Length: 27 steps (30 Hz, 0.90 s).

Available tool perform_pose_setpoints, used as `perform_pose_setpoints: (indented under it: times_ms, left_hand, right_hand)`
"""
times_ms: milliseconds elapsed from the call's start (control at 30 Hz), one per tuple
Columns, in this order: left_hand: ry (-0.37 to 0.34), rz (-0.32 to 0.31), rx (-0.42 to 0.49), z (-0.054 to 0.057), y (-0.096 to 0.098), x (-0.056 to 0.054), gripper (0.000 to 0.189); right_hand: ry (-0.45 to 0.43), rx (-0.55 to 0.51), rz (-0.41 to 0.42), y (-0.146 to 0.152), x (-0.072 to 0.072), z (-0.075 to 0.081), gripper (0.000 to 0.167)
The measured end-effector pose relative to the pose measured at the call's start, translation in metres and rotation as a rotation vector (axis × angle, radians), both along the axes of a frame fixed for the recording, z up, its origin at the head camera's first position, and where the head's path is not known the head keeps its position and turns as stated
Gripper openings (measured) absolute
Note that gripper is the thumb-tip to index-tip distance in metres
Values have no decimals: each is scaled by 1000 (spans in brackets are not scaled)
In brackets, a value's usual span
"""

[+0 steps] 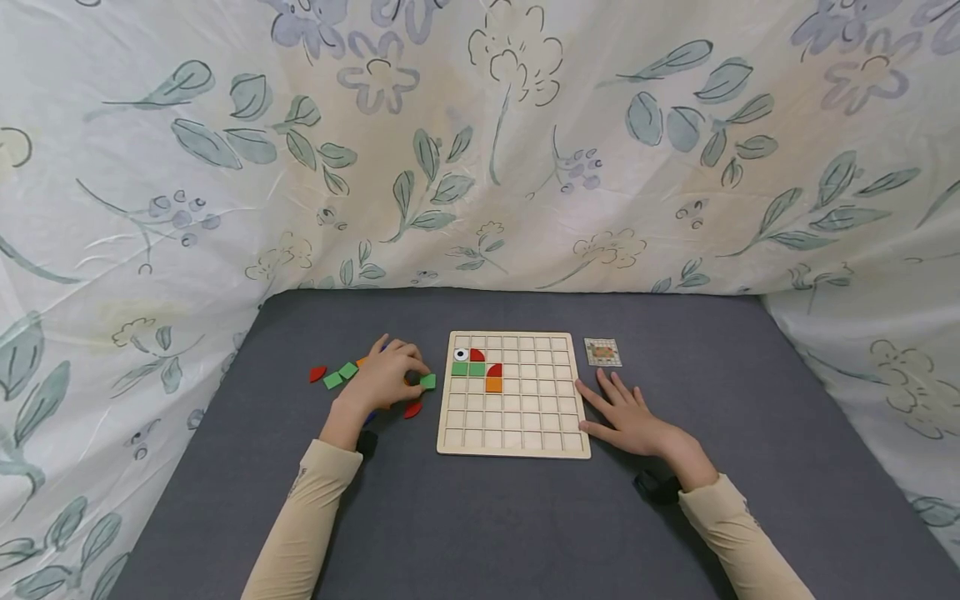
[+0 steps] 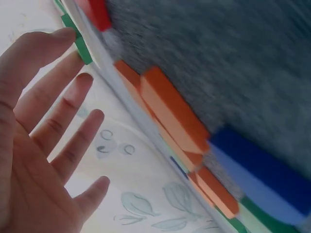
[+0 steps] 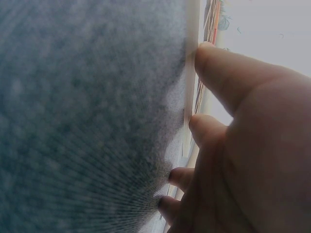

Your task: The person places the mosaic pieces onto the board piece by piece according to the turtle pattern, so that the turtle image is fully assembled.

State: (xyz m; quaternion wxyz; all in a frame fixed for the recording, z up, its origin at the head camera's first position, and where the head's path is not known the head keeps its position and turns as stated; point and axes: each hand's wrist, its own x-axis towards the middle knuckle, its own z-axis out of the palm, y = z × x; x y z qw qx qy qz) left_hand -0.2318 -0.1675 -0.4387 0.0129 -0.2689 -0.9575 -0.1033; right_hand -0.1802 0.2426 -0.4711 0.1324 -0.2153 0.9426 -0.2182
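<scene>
In the head view my left hand [image 1: 386, 375] is over the loose tiles left of the board. Its thumb and index finger pinch a green square tile [image 1: 428, 382] close to the board's left edge. The left wrist view shows that green tile [image 2: 83, 50] at the fingertips, the other fingers spread. The wooden grid board [image 1: 525, 417] bears a white tile with a black dot [image 1: 461, 355], two red rounded tiles, two green squares and an orange square [image 1: 493, 385]. My right hand [image 1: 626, 414], fingers extended, touches the board's right edge with its thumb and a finger.
Around the left hand lie loose tiles: a red one [image 1: 318, 374], green squares [image 1: 348, 371], another red one [image 1: 413, 410], plus orange and blue [image 2: 262, 170] pieces partly hidden. A small patterned card [image 1: 603, 352] lies right of the board. A floral cloth [image 1: 480, 208] hangs behind the grey table.
</scene>
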Motion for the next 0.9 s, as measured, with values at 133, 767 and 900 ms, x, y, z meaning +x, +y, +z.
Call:
perform_pose_setpoints:
  times_ms: [133,767,900]
  left_hand:
    - [19,-18,12,0,7,-1,20]
    - [14,-106,-30,2,48,-8,26]
    - [7,-110,-58,0,56,-11,25]
  right_hand:
    - [7,-32,12,1,-1,-1,69]
    - [-14,-5,18,1,-1,0,70]
    - [-13,-1,8,0,0,3,70]
